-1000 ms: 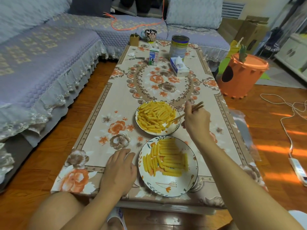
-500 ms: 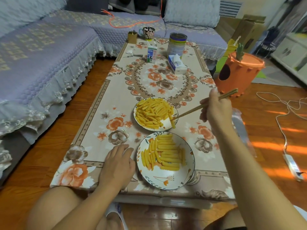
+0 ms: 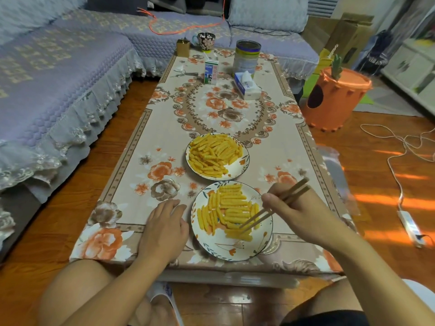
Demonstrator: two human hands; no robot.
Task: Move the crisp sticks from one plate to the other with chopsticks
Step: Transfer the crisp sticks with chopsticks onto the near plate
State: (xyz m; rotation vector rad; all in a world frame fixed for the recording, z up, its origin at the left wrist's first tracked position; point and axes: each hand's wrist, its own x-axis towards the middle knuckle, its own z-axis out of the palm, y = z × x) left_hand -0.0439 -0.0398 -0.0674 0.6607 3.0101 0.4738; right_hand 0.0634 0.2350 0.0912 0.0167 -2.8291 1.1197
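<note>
Two white patterned plates sit on the flowered tablecloth. The far plate (image 3: 244, 161) is heaped with yellow crisp sticks (image 3: 214, 154). On the near plate (image 3: 211, 245) more crisp sticks (image 3: 229, 209) lie in rows. My right hand (image 3: 299, 212) grips wooden chopsticks (image 3: 261, 216), whose tips rest at a stick near the plate's lower middle. Flat on the cloth just left of the near plate lies my left hand (image 3: 164, 229), fingers straight.
At the table's far end stand a milk carton (image 3: 210, 71), a tin can (image 3: 247, 56), a tissue box (image 3: 247, 85), a mug (image 3: 206, 41) and a small box (image 3: 183, 47). A sofa runs along the left. Right of the table stand an orange bin (image 3: 334, 100) and floor cables (image 3: 400, 161).
My right hand has swung the chopsticks from the far plate back over the near plate, bringing a stick with them. The left hand has stayed in place.
</note>
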